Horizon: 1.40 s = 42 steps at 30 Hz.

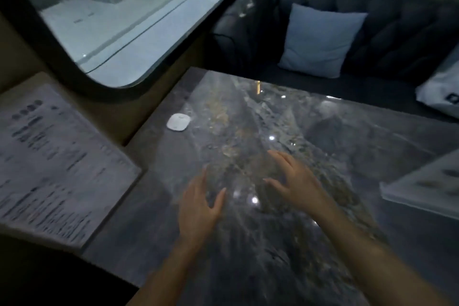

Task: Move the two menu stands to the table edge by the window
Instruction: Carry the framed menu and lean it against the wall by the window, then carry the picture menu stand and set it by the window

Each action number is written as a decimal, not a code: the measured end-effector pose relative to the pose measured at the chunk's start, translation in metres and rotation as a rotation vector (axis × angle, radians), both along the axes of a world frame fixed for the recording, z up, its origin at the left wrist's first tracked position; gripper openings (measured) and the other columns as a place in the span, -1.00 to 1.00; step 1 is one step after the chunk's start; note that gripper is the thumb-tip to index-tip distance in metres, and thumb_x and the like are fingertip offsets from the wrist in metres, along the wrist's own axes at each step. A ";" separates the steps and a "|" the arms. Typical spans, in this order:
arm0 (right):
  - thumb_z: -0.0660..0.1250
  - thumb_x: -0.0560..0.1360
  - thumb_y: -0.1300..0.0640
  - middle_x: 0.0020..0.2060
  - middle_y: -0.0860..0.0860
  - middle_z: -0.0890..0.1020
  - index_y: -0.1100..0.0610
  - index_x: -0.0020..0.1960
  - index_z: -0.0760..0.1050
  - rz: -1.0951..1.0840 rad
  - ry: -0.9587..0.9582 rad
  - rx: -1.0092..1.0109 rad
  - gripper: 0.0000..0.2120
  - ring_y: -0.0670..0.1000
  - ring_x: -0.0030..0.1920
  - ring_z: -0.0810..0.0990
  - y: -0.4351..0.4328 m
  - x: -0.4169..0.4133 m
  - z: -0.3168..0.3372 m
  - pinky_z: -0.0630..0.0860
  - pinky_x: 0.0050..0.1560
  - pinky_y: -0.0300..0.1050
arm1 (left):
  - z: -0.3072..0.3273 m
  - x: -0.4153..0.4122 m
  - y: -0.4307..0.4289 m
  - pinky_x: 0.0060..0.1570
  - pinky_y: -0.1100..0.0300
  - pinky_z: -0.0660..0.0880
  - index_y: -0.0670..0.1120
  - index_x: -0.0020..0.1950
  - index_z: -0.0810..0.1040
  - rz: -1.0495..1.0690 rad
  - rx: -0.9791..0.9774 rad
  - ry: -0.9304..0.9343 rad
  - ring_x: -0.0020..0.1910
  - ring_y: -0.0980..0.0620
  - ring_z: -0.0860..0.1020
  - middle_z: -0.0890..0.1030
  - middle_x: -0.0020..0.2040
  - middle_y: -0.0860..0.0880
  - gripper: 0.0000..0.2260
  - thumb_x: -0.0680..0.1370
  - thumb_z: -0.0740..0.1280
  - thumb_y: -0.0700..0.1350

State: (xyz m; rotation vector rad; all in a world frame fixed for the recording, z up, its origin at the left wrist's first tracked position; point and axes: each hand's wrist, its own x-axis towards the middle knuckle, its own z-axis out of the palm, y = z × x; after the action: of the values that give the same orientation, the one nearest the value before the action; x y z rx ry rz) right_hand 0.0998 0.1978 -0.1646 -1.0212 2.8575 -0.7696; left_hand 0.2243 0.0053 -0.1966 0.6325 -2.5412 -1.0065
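Observation:
One menu stand point(54, 164), a large white sheet with blurred dark print, stands at the left edge of the dark marble table point(335, 156), on the window side. A second menu stand point(427, 189) shows partly at the right edge of the view. My left hand point(198, 208) and my right hand point(295, 181) hover over the middle of the table with fingers spread. Neither hand touches either stand, and both hold nothing.
A small white rounded device point(178, 122) lies on the table near the window side. The window point(129, 17) runs along the upper left. A dark sofa point(402, 32) with a pale cushion point(320, 40) stands behind the table, and a white bag point(442, 92) lies on its seat.

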 end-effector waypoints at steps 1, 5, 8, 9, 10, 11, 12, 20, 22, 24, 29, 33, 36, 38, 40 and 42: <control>0.38 0.40 -0.02 0.30 0.17 0.45 0.13 0.36 0.29 -0.052 0.000 0.012 -0.40 0.17 0.26 0.44 0.018 -0.001 0.002 0.41 0.23 0.09 | 0.003 -0.012 0.016 0.22 0.01 0.41 -0.13 0.34 0.33 -0.050 0.004 0.010 0.19 -0.16 0.51 0.54 0.23 -0.22 -0.45 0.42 0.35 0.06; 0.36 0.41 -0.04 0.25 0.15 0.49 0.13 0.34 0.31 -0.229 0.068 0.048 -0.44 0.15 0.24 0.47 0.089 0.000 0.004 0.40 0.17 0.03 | 0.011 -0.052 0.080 0.23 -0.13 0.45 -0.22 0.30 0.38 -0.253 -0.037 0.082 0.19 -0.18 0.53 0.54 0.24 -0.23 -0.47 0.42 0.37 0.00; 0.38 0.41 -0.01 0.22 0.16 0.52 0.16 0.32 0.33 -0.353 0.071 0.029 -0.44 0.18 0.19 0.50 0.136 0.004 0.004 0.45 0.12 0.09 | 0.017 -0.074 0.123 0.26 -0.08 0.43 -0.20 0.31 0.37 -0.397 -0.016 0.109 0.22 -0.16 0.51 0.53 0.26 -0.20 -0.49 0.44 0.35 0.00; 0.38 0.40 -0.02 0.21 0.17 0.53 0.17 0.32 0.34 -0.395 0.075 0.028 -0.44 0.19 0.17 0.51 0.150 0.006 0.003 0.46 0.11 0.10 | 0.018 -0.081 0.136 0.27 -0.05 0.41 -0.19 0.31 0.37 -0.432 -0.004 0.114 0.23 -0.15 0.50 0.52 0.27 -0.20 -0.50 0.45 0.36 -0.01; 0.38 0.40 -0.03 0.20 0.16 0.53 0.16 0.32 0.34 -0.441 0.074 0.037 -0.44 0.19 0.16 0.51 0.167 0.008 0.003 0.46 0.11 0.10 | 0.020 -0.088 0.152 0.27 -0.03 0.40 -0.18 0.31 0.37 -0.466 0.009 0.112 0.24 -0.14 0.49 0.52 0.27 -0.19 -0.50 0.45 0.36 0.00; 0.37 0.41 -0.04 0.20 0.15 0.53 0.15 0.32 0.34 -0.470 0.074 0.047 -0.45 0.18 0.18 0.50 0.179 0.010 0.003 0.45 0.13 0.09 | 0.021 -0.094 0.164 0.28 -0.02 0.39 -0.18 0.31 0.37 -0.489 0.018 0.110 0.26 -0.13 0.48 0.51 0.28 -0.18 -0.49 0.44 0.35 0.02; 0.36 0.42 -0.04 0.21 0.14 0.53 0.15 0.31 0.34 -0.495 0.071 0.049 -0.46 0.17 0.19 0.49 0.189 0.012 0.002 0.43 0.15 0.08 | 0.022 -0.098 0.174 0.28 -0.01 0.38 -0.17 0.31 0.37 -0.506 0.021 0.111 0.26 -0.13 0.48 0.51 0.28 -0.18 -0.50 0.44 0.35 0.02; 0.36 0.44 0.09 0.17 0.24 0.54 0.25 0.21 0.42 -0.798 0.012 -0.041 -0.60 0.24 0.15 0.51 0.296 0.015 -0.003 0.45 0.13 0.14 | 0.023 -0.127 0.256 0.29 0.02 0.37 -0.03 0.36 0.30 -0.637 0.075 0.063 0.30 -0.03 0.41 0.47 0.33 -0.07 -0.51 0.48 0.30 0.08; 0.36 0.44 0.14 0.14 0.27 0.54 0.28 0.17 0.44 -0.892 -0.008 -0.092 -0.64 0.27 0.13 0.50 0.319 0.009 -0.005 0.44 0.13 0.16 | 0.025 -0.135 0.268 0.29 0.02 0.36 -0.02 0.37 0.28 -0.636 0.066 0.045 0.30 -0.03 0.41 0.46 0.34 -0.06 -0.50 0.48 0.29 0.09; 0.35 0.45 0.15 0.11 0.32 0.54 0.31 0.16 0.43 -1.003 -0.024 -0.157 -0.65 0.28 0.12 0.50 0.338 0.002 -0.007 0.42 0.12 0.13 | 0.027 -0.143 0.279 0.29 0.05 0.34 -0.03 0.38 0.27 -0.647 0.055 0.038 0.31 -0.04 0.40 0.46 0.34 -0.08 -0.50 0.49 0.28 0.09; 0.33 0.45 0.12 0.21 0.30 0.46 0.29 0.30 0.28 -1.169 -0.119 -0.468 -0.51 0.22 0.14 0.47 0.370 -0.023 -0.001 0.38 0.07 -0.01 | 0.034 -0.167 0.303 0.30 0.00 0.37 -0.02 0.37 0.24 -0.699 0.075 0.022 0.32 -0.02 0.39 0.43 0.35 -0.09 -0.53 0.52 0.23 0.10; 0.31 0.47 0.14 0.29 0.18 0.37 0.17 0.39 0.14 -1.103 -0.174 -0.725 -0.43 0.14 0.21 0.41 0.376 -0.040 0.008 0.40 0.11 0.06 | 0.044 -0.182 0.321 0.17 0.02 0.46 0.03 0.27 0.31 -0.729 0.189 0.065 0.19 0.03 0.45 0.50 0.18 0.00 -0.68 0.54 0.24 0.00; 0.28 0.49 0.18 0.17 0.06 0.39 0.15 0.37 0.13 -1.008 -0.185 -0.842 -0.47 0.02 0.10 0.42 0.372 -0.046 0.013 0.41 -0.02 -0.06 | 0.046 -0.188 0.330 -0.03 0.01 0.55 0.04 0.12 0.37 -0.748 0.195 0.062 0.00 0.03 0.52 0.51 0.01 0.06 -0.84 0.55 0.21 -0.08; 0.27 0.50 0.18 0.11 0.04 0.40 0.17 0.34 0.16 -0.994 -0.186 -0.871 -0.52 0.02 0.04 0.44 0.369 -0.050 0.014 0.41 -0.08 -0.08 | 0.045 -0.190 0.332 -0.17 0.08 0.53 0.03 0.07 0.37 -0.756 0.185 0.064 -0.08 0.02 0.53 0.55 -0.03 0.02 -0.89 0.57 0.17 -0.12; 0.26 0.50 0.17 0.05 0.08 0.42 0.20 0.29 0.19 -1.008 -0.166 -0.897 -0.58 0.04 -0.03 0.47 0.368 -0.053 0.015 0.43 -0.19 -0.13 | 0.045 -0.191 0.332 -0.18 0.10 0.51 0.03 0.05 0.39 -0.749 0.211 0.080 -0.11 0.07 0.51 0.57 -0.04 0.00 -0.88 0.57 0.14 -0.16; 0.26 0.50 0.17 0.01 0.11 0.44 0.22 0.23 0.22 -1.007 -0.145 -0.917 -0.63 0.05 -0.09 0.49 0.368 -0.053 0.015 0.45 -0.21 -0.09 | 0.046 -0.188 0.331 -0.15 0.08 0.50 0.02 0.04 0.41 -0.741 0.242 0.095 -0.12 0.11 0.49 0.57 -0.05 0.01 -0.86 0.56 0.14 -0.18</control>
State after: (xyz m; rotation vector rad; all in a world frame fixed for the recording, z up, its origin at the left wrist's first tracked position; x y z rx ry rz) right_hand 0.0466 0.5662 -0.1492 0.6652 2.7013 -2.1533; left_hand 0.0362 0.3362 -0.1504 -0.3477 -2.6197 -1.5387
